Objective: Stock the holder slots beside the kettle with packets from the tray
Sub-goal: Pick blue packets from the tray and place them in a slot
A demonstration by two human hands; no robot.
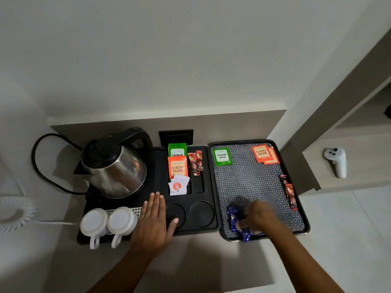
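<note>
A steel kettle (115, 170) stands on the black holder base (211, 223). Its slots hold a green packet (177, 149), an orange Assam packet (177, 167), white sachets (178, 186) and red sticks (196, 162). To the right, the patterned tray (254, 182) carries a green packet (221, 156), orange packets (264, 154), red sticks (289, 192) and blue packets (233, 218). My left hand (153, 220) lies flat and open on the holder base. My right hand (259, 216) is blurred, its fingers touching the blue packets at the tray's near left corner; the grip is unclear.
Two white cups (110, 224) sit upside down at the holder's near left. The kettle cord (37, 163) loops left, near a coiled white phone cord (14, 214). A wall socket (176, 137) is behind the holder. A white controller (336, 162) rests on the right ledge.
</note>
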